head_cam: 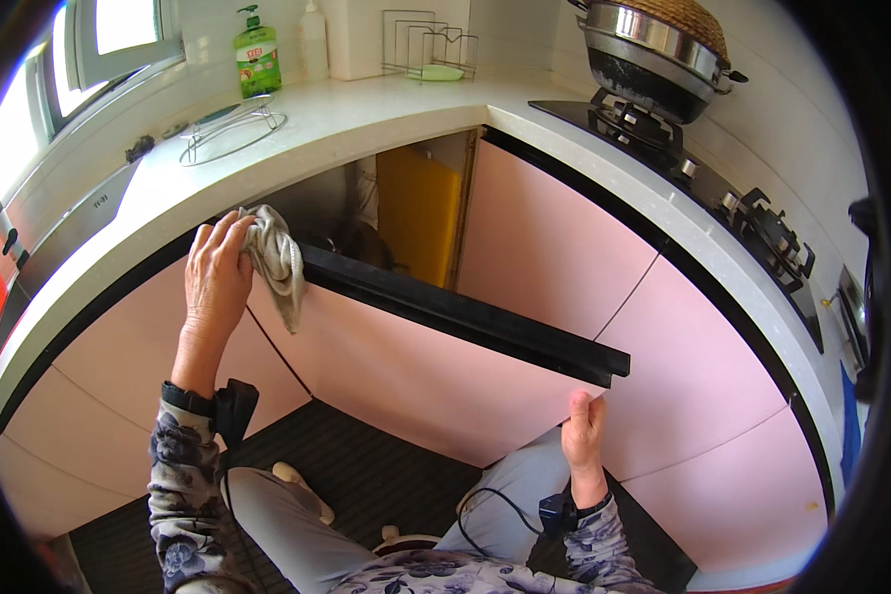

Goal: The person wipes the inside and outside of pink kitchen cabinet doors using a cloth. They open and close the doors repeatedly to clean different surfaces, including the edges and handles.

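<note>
A pink cabinet door (pixel 431 371) with a black top rail (pixel 460 304) stands swung out from a corner cabinet below the countertop. My left hand (pixel 219 275) presses a crumpled grey cloth (pixel 276 260) against the left end of the rail, near the counter's edge. With my right hand (pixel 585 438) I grip the door's edge just under the rail's right end, thumb on the outer face. Behind the door, a yellow panel (pixel 416 208) and dark, indistinct items show inside the cabinet. My left fingertips are partly hidden by the cloth.
On the pale countertop (pixel 341 111) are a green pump bottle (pixel 257 56), a wire stand (pixel 234 130) and a wire rack (pixel 431 48). A pot (pixel 650 63) sits on the black gas hob (pixel 713 193) at right. Cables hang from both wrist devices near my legs.
</note>
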Demonstrator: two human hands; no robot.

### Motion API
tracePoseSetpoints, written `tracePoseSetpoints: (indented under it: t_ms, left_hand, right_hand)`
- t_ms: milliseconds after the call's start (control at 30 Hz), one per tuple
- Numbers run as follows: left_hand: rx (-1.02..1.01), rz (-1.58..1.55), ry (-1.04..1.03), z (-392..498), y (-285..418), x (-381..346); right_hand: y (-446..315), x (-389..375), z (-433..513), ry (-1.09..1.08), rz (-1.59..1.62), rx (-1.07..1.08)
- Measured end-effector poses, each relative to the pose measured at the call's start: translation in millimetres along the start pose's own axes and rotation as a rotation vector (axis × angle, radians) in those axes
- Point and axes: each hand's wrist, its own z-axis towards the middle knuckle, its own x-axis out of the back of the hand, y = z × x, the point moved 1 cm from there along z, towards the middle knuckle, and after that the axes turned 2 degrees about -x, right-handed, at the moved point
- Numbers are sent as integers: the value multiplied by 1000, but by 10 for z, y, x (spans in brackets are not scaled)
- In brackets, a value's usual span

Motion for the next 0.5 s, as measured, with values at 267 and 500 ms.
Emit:
tracePoseSetpoints:
  t_ms: [267,500]
  left_hand:
    - [-311,-542,32,-143,1467,12]
    - [-498,-639,72,-148,2128,130]
  right_hand:
    - [138,-60,-21,111,114,-28]
    - [175,-38,-65,189,14,58]
